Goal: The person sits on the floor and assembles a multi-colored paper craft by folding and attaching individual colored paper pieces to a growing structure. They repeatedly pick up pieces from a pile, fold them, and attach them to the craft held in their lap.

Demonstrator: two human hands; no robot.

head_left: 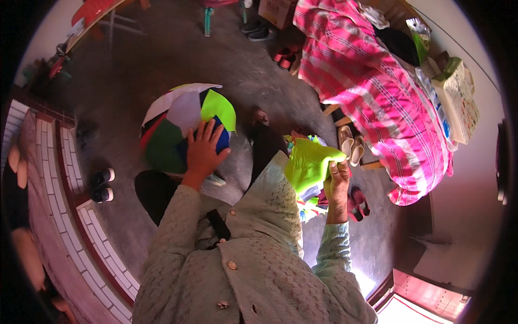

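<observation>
My left hand [205, 148] lies with fingers spread on a blue piece of cloth [222, 139]. That piece is part of a rounded mound of cloth patches [183, 108] in white, grey, neon yellow-green, dark green and red, at my left. What supports the patches from below is hidden. My right hand [339, 186] pinches the edge of a neon yellow-green cloth piece [307, 164] and holds it up at my right. Under it shows a pile of bright cloth scraps [312, 208], partly covered by the lifted piece.
A bed or bench under a pink checked cover [367, 102] runs along the right. Beige shoes [352, 146] and red slippers [358, 204] sit near it. Dark shoes [102, 185] stand at the left by a white-brick step [59, 178]. A green-legged stool [208, 21] is at the far side.
</observation>
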